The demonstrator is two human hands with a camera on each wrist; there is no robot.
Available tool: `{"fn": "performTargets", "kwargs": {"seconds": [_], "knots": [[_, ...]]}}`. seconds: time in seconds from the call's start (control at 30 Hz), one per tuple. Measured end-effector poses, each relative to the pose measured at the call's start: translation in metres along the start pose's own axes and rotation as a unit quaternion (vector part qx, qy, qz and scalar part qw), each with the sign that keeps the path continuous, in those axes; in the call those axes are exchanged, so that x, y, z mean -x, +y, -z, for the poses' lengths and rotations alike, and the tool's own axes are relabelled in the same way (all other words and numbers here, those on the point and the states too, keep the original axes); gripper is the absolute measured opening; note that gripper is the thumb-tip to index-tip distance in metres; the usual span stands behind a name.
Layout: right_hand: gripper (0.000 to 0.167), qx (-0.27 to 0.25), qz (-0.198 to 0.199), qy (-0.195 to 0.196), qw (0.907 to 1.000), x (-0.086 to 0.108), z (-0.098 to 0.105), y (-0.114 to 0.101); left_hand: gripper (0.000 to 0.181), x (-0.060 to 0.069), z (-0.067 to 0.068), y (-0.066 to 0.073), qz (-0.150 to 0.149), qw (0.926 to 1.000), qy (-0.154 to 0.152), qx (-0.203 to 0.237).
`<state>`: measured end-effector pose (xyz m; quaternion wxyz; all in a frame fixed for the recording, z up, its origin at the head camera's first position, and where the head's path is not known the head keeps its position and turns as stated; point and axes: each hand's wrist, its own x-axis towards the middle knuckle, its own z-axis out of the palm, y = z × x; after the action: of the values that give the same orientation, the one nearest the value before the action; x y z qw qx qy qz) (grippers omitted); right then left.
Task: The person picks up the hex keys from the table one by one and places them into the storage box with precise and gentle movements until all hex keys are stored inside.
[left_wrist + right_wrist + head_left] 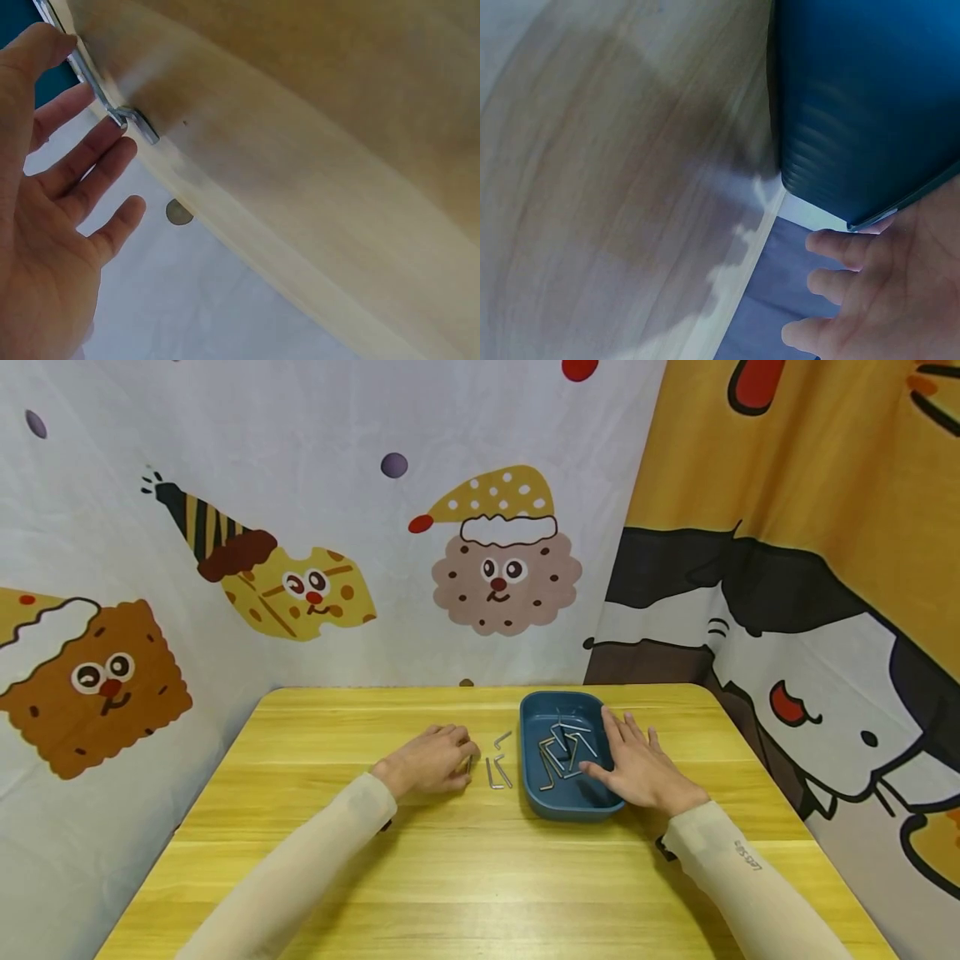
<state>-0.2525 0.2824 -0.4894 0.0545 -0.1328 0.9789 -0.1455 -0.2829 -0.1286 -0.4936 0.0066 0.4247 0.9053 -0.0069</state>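
Note:
At the table's middle, my left hand (pixel 438 760) pinches a silver L-shaped hex key (pixel 91 79) between thumb and fingers; its little finger stands apart. Just right of that hand, several more hex keys (pixel 498 772) lie on the wood. A dark blue rectangular box (pixel 573 814) stands beside them with several silver and brassy hex keys (pixel 562 752) in a loose heap inside. My right hand (pixel 637 768) rests on the box's right rim, fingers extended and thumb reaching over the inside. In the right wrist view, the box's side wall (pixel 862 105) hides part of that hand's fingers.
The yellow wood-grain table (pixel 480 885) carries the box and keys. Behind it hangs a white cloth (pixel 337 410) with cartoon snacks; a cloth with a cartoon cow (pixel 832 652) hangs on the right. The table's far edge lies just beyond the box.

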Motion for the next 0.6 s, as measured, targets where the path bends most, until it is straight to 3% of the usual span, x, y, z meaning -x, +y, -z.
{"fn": "performTargets", "kwargs": {"seconds": [0.2,0.6], "knots": [[0.113,0.002,0.002,0.007,1.0,0.001,-0.001,-0.001,0.029,0.004,-0.001,0.0,0.001,0.9998,0.018,0.008],[0.114,0.002,-0.002,0.003,1.0,-0.001,0.0,-0.001,0.039,0.013,0.008,0.006,0.024,0.9977,0.051,0.038]]}}
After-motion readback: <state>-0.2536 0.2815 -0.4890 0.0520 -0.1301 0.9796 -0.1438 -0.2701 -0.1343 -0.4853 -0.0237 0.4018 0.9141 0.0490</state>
